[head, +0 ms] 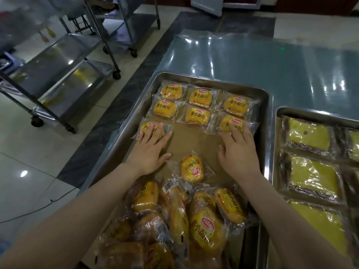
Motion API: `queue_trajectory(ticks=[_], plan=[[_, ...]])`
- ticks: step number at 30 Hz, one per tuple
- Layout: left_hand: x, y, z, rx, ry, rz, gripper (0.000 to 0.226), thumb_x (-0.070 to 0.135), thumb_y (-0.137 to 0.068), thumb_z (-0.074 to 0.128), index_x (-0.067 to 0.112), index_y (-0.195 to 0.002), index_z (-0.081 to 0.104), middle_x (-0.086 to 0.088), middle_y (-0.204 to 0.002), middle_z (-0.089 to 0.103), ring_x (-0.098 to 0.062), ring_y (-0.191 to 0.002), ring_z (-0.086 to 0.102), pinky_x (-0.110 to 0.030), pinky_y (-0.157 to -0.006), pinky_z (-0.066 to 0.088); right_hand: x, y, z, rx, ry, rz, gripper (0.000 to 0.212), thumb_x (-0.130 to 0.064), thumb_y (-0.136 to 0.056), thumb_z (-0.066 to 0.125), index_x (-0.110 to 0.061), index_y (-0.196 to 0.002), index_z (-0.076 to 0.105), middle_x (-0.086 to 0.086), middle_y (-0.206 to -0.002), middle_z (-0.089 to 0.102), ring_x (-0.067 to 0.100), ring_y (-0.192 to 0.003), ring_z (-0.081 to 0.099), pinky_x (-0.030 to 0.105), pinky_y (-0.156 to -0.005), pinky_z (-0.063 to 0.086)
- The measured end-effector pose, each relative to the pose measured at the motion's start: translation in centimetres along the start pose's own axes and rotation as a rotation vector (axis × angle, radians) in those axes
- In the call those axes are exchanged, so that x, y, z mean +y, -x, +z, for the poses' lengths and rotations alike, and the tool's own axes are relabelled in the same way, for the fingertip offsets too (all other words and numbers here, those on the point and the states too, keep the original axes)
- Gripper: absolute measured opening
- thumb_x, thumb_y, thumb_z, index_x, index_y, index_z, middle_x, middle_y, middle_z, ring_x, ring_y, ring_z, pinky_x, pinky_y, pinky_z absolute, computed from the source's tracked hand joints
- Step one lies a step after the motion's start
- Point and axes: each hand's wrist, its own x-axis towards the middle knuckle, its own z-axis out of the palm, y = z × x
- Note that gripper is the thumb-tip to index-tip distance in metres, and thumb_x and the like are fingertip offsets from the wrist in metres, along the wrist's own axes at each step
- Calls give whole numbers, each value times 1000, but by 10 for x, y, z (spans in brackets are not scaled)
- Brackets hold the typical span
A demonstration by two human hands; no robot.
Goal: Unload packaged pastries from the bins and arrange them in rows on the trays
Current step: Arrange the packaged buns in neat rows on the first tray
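Observation:
A steel tray (265,121) lined with brown paper holds several yellow packaged pastries in rows at its far end. My left hand (150,150) lies flat, fingers straight, on the leftmost pastry of the third row (149,126). My right hand (238,150) presses with straight fingers on the rightmost pastry of the second row (229,122). One loose pastry (192,168) lies on the paper between my wrists. A heap of several more packaged pastries (207,228) covers the tray's near end.
A second tray (276,152) to the right holds flat yellow cake packs (308,134). Both trays sit on a table under shiny plastic sheet (252,61). Steel wheeled racks (64,70) stand on the tiled floor to the left.

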Motion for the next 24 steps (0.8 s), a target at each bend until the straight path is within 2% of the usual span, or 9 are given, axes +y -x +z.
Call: queue_trajectory(ticks=[2,6,9,10,12,15,17,20,24], plan=[[-6,-5,-4,-12,-11,33,73,59,-92,30,33,-145,-14,-2,-152,-27,-23,-136,-32,-41,-109,-18,1,3,-4,97,-64,-39,36,-14,-88,59,-8,-123,61,17,-139,48,39,-141,24,48,-116,18],[-6,8,-12,60,92,72,71,49,-95,37,33,-146,-8,1,-152,-23,-20,-140,-23,-37,-111,-13,-3,9,-8,118,-230,-93,29,-6,-84,62,-9,-112,66,10,-128,56,30,-130,40,40,-109,28],[-4,39,-18,174,384,26,53,26,-96,46,28,-145,28,3,-154,21,-14,-141,18,-32,-114,15,-19,19,-11,-76,-651,116,32,-16,-90,61,-24,-120,60,-14,-116,55,8,-115,50,24,-95,41],[-6,53,-20,177,498,-15,46,21,-95,48,27,-139,40,4,-146,38,-12,-133,34,-30,-109,27,-26,22,-10,-150,-789,205,33,-21,-90,61,-26,-123,58,-20,-112,55,3,-110,52,21,-90,44],[-8,83,-21,134,646,-109,36,22,-93,51,26,-129,50,6,-126,54,-9,-115,50,-26,-95,42,-38,27,-6,-242,-868,274,41,-30,-89,64,-28,-128,54,-20,-113,55,3,-110,53,22,-90,43],[-9,121,-15,84,744,-226,33,33,-90,57,26,-122,55,9,-111,56,-5,-100,55,-20,-81,43,-50,36,-4,-393,-772,213,59,-38,-84,69,-26,-137,47,-12,-124,55,8,-115,52,28,-98,41],[-9,137,-12,12,799,-254,43,44,-84,60,29,-124,53,10,-113,55,-2,-100,54,-22,-84,44,-54,45,-3,-423,-738,221,67,-37,-81,72,-26,-140,44,-5,-129,55,14,-117,53,37,-103,42],[-5,147,-9,-25,785,-280,63,55,-77,62,29,-132,46,9,-121,51,-6,-109,51,-31,-94,45,-55,55,-6,-412,-732,296,74,-35,-75,79,-24,-140,44,-3,-130,55,17,-116,54,38,-101,44],[3,146,-6,-20,750,-393,72,54,-74,67,22,-135,45,5,-121,57,-9,-103,54,-30,-90,46,-51,64,-11,-384,-854,440,54,-23,-71,83,-23,-118,56,-1,-120,60,20,-105,60,43,-93,50]])
